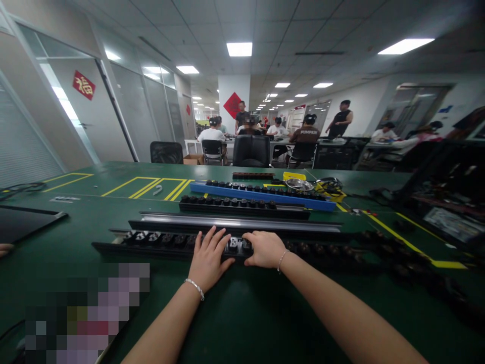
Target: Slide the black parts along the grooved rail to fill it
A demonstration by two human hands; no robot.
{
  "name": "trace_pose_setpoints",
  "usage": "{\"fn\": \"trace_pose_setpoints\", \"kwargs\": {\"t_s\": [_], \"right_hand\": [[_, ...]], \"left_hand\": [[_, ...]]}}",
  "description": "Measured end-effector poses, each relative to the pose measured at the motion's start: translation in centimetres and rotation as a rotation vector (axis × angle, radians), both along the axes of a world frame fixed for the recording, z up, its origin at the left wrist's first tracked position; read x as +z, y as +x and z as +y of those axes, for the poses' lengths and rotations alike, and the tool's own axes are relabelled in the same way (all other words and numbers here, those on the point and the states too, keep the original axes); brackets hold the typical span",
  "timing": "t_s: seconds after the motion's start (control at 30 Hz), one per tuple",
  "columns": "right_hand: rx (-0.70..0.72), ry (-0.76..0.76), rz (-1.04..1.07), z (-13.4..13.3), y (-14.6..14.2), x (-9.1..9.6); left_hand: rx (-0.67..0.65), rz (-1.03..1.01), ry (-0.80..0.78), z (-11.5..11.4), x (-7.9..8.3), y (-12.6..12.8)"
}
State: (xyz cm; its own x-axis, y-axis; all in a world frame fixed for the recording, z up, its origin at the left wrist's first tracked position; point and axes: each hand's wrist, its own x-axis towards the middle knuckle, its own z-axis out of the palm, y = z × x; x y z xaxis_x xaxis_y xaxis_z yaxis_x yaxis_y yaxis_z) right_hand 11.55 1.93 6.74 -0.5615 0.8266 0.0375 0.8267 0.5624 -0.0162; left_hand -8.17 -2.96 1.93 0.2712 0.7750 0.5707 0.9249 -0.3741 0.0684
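Observation:
A long black channel holding a row of small black modules lies across the table in front of me. My left hand rests over its middle, fingers spread across the modules and thumb out at the near wall. Beside it, my right hand is closed in a pinch around a small dark module in the channel. Between the two hands shows a module with a white face. What lies under my left palm is hidden.
Behind the channel lie a long dark rail with a shiny strip, a shorter black channel and a blue channel with modules. A metal dish and yellow tray stand beyond. Another person's fingers show at the left edge.

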Motion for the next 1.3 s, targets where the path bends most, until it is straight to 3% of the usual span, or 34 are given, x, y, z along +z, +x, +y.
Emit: {"fn": "trace_pose_setpoints", "kwargs": {"t_s": [0.23,0.37,0.43,0.53,0.6,0.63,0.73,0.8,0.93,1.1,1.3], "right_hand": [[0.065,-0.043,0.003,0.3,-0.1,0.5],[0.046,0.131,0.199,-1.5,3.0,1.6],[-0.135,0.248,0.254,-2.6,6.8,1.5],[-0.683,0.417,0.22,-4.3,14.3,0.2],[-0.99,0.398,0.18,-5.2,18.7,-1.2],[-1.051,0.339,0.182,-5.6,20.4,-1.8],[-1.041,0.244,0.225,-6.1,22.4,-2.9],[-1.046,0.241,0.3,-5.9,21.7,-3.3],[-0.92,0.299,0.316,-5.4,19.3,-3.9],[-0.958,0.285,0.257,-5.6,19.3,-4.1],[-0.822,0.43,0.216,-5.8,17.8,-4.5]], "left_hand": [[-0.014,-0.002,-0.006,0.2,-0.1,0.0],[-0.002,0.016,0.006,0.2,-0.1,0.0],[0.006,0.03,0.023,0.2,-0.1,0.1],[0.01,0.049,0.063,0.2,-0.2,0.6],[0.005,0.056,0.086,0.2,-0.2,1.1],[0.002,0.058,0.094,0.2,-0.2,1.3],[-0.015,0.071,0.099,0.1,-0.2,1.8],[-0.031,0.091,0.096,0.0,-0.1,2.0],[-0.035,0.108,0.089,-0.2,-0.2,2.0],[-0.034,0.1,0.084,-0.2,-0.3,2.2],[-0.04,0.114,0.115,-0.2,-0.3,2.4]]}}
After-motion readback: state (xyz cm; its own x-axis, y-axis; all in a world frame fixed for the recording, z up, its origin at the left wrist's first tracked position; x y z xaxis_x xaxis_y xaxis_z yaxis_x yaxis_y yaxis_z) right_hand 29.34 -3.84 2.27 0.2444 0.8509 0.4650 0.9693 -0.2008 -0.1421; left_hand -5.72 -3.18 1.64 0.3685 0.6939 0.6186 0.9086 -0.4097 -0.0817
